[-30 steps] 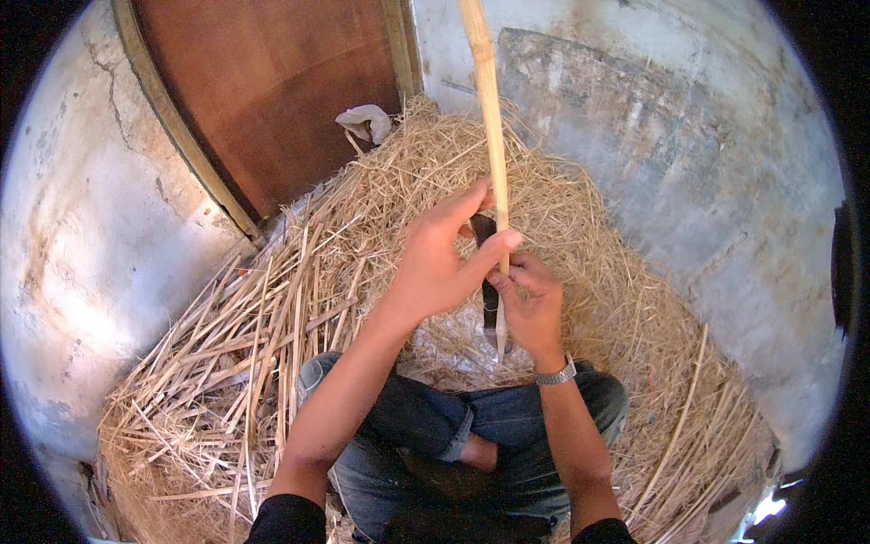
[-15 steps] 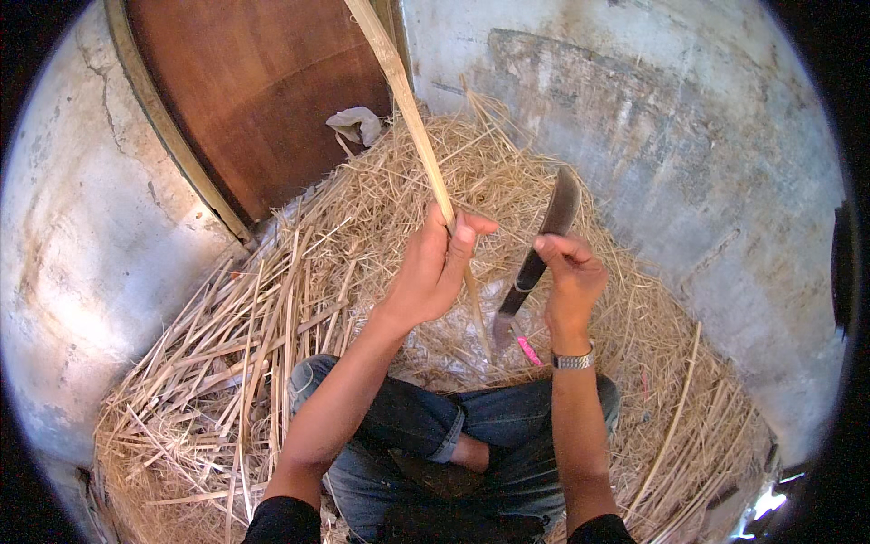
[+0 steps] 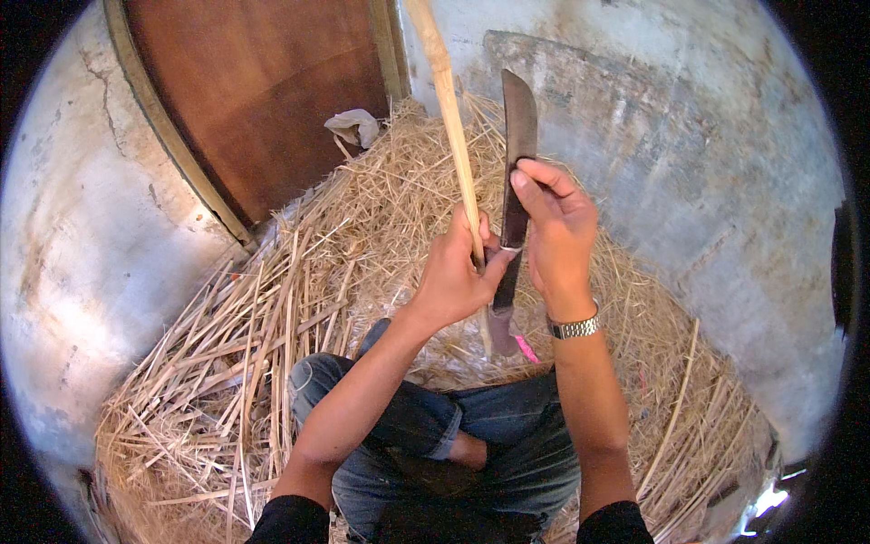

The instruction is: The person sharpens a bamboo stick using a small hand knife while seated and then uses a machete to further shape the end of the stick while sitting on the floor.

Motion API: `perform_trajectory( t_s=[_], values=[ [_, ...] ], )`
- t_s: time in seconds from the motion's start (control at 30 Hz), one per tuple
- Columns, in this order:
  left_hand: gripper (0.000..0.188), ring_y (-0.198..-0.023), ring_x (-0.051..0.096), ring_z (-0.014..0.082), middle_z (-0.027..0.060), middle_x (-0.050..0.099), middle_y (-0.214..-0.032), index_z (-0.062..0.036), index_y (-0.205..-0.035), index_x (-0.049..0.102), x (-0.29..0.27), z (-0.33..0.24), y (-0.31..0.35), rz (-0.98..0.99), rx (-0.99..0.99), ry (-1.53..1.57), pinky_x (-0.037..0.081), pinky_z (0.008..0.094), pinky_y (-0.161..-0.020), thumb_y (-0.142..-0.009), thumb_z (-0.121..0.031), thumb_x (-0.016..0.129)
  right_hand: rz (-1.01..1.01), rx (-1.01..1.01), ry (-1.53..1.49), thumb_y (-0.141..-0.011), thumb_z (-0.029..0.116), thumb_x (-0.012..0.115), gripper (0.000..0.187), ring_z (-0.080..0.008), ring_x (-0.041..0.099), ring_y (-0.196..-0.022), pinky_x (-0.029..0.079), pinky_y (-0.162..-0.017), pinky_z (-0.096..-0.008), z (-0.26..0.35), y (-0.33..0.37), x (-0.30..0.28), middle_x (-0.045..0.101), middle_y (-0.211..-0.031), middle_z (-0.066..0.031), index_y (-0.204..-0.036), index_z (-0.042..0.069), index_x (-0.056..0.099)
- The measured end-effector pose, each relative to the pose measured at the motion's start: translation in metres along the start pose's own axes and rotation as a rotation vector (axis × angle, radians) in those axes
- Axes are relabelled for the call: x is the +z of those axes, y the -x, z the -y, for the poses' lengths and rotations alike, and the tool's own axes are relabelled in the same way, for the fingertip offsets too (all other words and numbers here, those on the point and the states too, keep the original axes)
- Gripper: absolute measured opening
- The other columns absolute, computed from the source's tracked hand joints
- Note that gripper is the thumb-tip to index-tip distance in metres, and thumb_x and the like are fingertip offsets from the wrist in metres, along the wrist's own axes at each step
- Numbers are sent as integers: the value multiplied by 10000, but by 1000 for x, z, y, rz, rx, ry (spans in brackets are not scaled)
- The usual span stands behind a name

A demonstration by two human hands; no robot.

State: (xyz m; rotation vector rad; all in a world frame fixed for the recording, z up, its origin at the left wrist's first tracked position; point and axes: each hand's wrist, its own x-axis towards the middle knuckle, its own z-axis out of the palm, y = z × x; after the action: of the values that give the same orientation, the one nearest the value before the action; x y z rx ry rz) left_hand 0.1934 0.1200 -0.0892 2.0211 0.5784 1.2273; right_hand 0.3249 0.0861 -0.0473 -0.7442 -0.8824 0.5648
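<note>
My left hand (image 3: 456, 276) is closed around a pale split bamboo strip (image 3: 456, 127), which slants up past the top edge of the view. A machete (image 3: 519, 118) with a dark, curved blade stands almost upright beside the strip. My right hand (image 3: 564, 231) pinches its blade between thumb and fingers, and the handle points down toward my lap. The thumb of my left hand lies against the machete near the light band between blade and handle; whether it grips there I cannot tell. Just right of the handle's lower end is a small bright pink piece (image 3: 525, 348).
Straw-like shavings (image 3: 426, 172) cover the floor around my crossed legs. Several long bamboo strips (image 3: 245, 363) are heaped at the left. A brown door (image 3: 272, 91) stands at the back left, with a whitish bag (image 3: 355, 127) at its foot. A stained wall (image 3: 652, 154) rises on the right.
The machete has moved up and left, its blade turning more upright, with my right hand along with it. My left hand and the bamboo strip have shifted right, closer to the machete.
</note>
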Motion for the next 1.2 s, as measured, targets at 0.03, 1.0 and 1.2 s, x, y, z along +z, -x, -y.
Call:
perform_trajectory(
  t_s=[0.03,1.0,1.2],
  values=[
    [433,-733,630,129,69,622,-807,-90,-1004,382,-1,-1,0,-2,0,-3,495,275,-649,-805,2,755,22,-63,120,-833,41,764,376,-130,589,-988,489,-829,-270,-5,3,-6,650,-1132,-62,-1184,-13,641],
    [209,-441,383,38,-27,445,-568,-67,-1010,468,-34,25,-50,-517,248,224,295,210,-413,-1068,-265,433,-99,631,112,-935,136,591,202,-59,455,-457,348,-404,-232,-60,221,-60,516,-592,2,-762,70,510],
    [225,-496,330,5,-82,379,-597,-70,-981,525,-19,61,-35,-543,115,412,251,199,-448,-1061,-271,462,49,668,226,-1019,284,534,298,-68,469,-455,385,-412,-242,-42,212,-45,528,-621,-21,-830,57,500]
  ],
)
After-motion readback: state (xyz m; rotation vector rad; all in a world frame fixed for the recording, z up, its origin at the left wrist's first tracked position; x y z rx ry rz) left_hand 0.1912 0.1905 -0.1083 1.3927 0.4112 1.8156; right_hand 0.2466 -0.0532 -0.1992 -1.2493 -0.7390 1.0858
